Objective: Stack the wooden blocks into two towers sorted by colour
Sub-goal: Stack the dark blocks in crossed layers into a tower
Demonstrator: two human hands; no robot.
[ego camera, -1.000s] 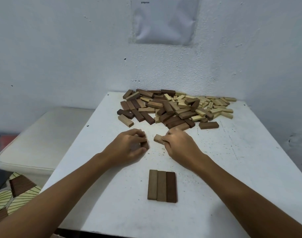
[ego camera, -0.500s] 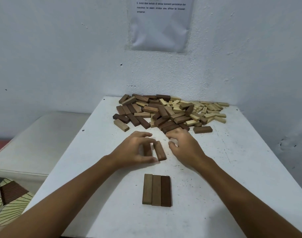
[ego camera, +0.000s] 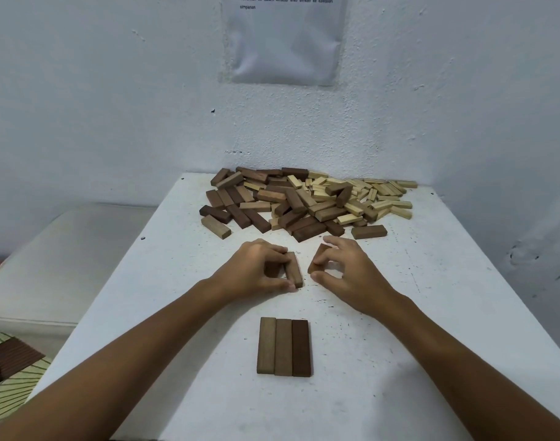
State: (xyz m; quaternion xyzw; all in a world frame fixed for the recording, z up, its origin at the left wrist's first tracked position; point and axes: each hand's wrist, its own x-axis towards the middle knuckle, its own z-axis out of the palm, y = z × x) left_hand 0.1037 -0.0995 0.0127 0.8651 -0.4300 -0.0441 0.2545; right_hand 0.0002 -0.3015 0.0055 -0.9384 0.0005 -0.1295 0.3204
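Head view looks down on a white desk [ego camera: 415, 313] pushed into the corner of a white wall [ego camera: 97, 90]. A sheet of paper [ego camera: 285, 43] with a few printed lines hangs on the wall above the desk's far edge. Left of the desk stands a pale cushioned seat [ego camera: 65, 249], and below that a patterned floor mat [ego camera: 11, 386] shows.

At the far side of the desk lies a loose pile of blocks [ego camera: 307, 202], dark brown ones mostly toward the desk's left, pale ones toward its right. On the near middle of the desk three brown blocks [ego camera: 284, 346] lie flat side by side, touching along their long sides, the rightmost the darkest.

Between that row and the pile both hands rest on the desk. The left hand [ego camera: 259, 268] has its fingers and thumb curled round a brown block [ego camera: 294, 268] standing on its long edge; a second block seems to sit under the palm, though I cannot tell clearly. The right hand [ego camera: 351, 272] pinches another dark block [ego camera: 316, 259], tilted, between thumb and fingertips. The two held blocks are near each other but apart.
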